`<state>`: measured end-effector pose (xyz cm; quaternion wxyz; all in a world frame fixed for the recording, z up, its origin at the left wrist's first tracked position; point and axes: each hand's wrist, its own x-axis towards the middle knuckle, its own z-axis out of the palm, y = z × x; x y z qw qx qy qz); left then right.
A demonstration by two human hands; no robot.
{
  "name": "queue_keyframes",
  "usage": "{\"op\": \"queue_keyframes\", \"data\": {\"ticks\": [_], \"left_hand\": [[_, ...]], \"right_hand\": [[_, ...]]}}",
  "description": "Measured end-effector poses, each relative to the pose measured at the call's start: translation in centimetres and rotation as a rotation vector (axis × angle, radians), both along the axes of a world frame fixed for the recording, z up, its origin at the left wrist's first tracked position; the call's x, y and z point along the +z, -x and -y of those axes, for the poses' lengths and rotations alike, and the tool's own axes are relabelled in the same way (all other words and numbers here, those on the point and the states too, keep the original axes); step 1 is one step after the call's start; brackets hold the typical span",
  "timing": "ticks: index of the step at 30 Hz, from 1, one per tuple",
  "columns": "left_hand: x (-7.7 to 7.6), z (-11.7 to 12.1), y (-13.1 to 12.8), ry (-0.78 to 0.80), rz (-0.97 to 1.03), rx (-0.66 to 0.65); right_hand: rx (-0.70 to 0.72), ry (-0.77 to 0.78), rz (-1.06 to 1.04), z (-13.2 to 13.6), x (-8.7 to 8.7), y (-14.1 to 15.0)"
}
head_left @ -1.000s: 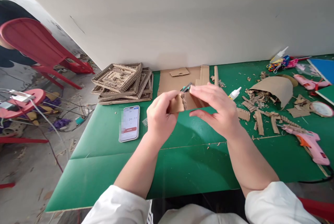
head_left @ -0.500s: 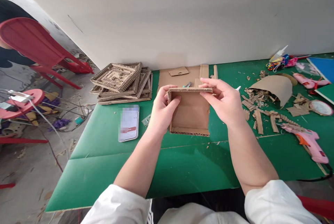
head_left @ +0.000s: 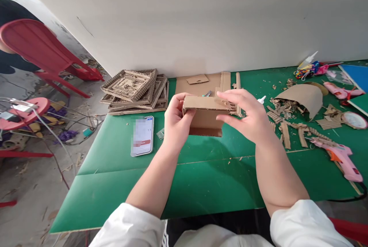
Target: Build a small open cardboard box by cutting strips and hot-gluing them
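Above the table, a small open cardboard box (head_left: 202, 102) is tilted so that one side wall faces up and its hollow faces me. My left hand (head_left: 176, 120) is closed on the box's left end, thumb on the near side and fingers behind. My right hand (head_left: 244, 114) is at the box's right end with thumb and fingers spread apart; its fingertips are slightly blurred, and whether they touch the cardboard is unclear. Behind the box lies a flat cardboard sheet (head_left: 186, 83), with a cutter (head_left: 207, 94) partly hidden by the box.
Stacked corrugated cardboard frames (head_left: 129, 86) stand at the back left, near a phone (head_left: 143, 135). On the right are cardboard scraps (head_left: 284, 134), a curved cardboard piece (head_left: 301, 95), a tape roll (head_left: 354, 119) and a pink glue gun (head_left: 342, 158). A person sits by a red chair (head_left: 34, 47).
The box has been tipped, so its upper wall now shows its flat outer face and less of the inside is visible. My right thumb and fingers have spread from its edge.
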<state>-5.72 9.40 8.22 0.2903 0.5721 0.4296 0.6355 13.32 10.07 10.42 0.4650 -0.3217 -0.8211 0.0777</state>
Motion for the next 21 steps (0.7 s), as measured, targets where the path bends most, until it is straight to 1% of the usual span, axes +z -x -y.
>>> {"op": "queue_keyframes", "data": {"ticks": [2,4,6,9,16,19,21], "left_hand": [[0.0,0.4,0.0,-0.132,-0.135,0.07],[0.1,0.8,0.0,-0.25,-0.272,0.118],[0.2,1.3,-0.2,-0.339,-0.374,0.134],[0.6,1.7,-0.4,-0.428,-0.452,0.134],[1.2,1.9,-0.5,-0.528,-0.499,0.138],[1.2,2.0,-0.4,-0.528,-0.524,0.141],[1.4,1.9,-0.1,-0.5,-0.573,0.127]], "right_hand": [[0.019,-0.105,0.075,0.3,0.4,0.0],[0.046,-0.178,0.086,0.6,0.7,0.1],[0.064,-0.216,0.082,0.7,0.6,0.2],[0.072,-0.229,0.084,0.7,0.3,0.5],[0.096,-0.191,0.048,0.8,0.1,0.8],[0.115,-0.181,0.049,0.8,0.2,0.8],[0.116,-0.172,0.046,0.8,0.3,0.7]]}}
